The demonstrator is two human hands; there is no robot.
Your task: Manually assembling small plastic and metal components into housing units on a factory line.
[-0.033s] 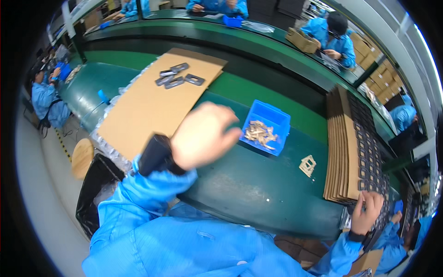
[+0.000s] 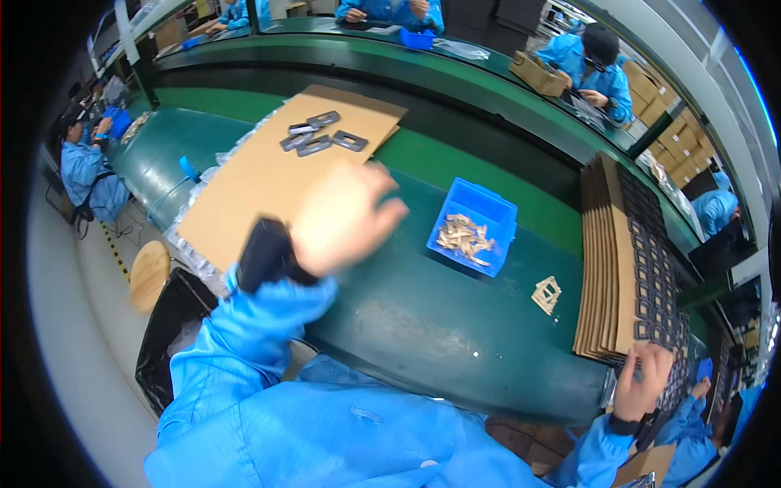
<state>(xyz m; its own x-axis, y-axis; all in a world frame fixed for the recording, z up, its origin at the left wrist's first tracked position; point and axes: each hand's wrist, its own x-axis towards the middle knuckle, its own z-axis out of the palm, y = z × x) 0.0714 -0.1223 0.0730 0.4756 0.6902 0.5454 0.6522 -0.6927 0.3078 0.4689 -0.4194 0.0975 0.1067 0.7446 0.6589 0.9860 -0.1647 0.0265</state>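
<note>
From here I see a long, dark green bench [image 2: 407, 317], scuffed toward its front edge, with a brighter green band [image 2: 423, 154] nearer the back edge. A big cardboard sheet [image 2: 236, 195] lies toward its left, crinkled plastic [image 2: 185, 254] poking out along the sheet's left side. Nearer the middle sits a blue tray [image 2: 482, 202]. Toward the right end are some pale strips [image 2: 538, 297], then a cardboard stack [image 2: 598, 268]. White crumbs [image 2: 476, 354] lie near the front edge.

Blurred left hand [image 2: 342, 218], blue bin [image 2: 482, 208], right hand [image 2: 641, 381] at cardboard stack [image 2: 600, 268]
</note>
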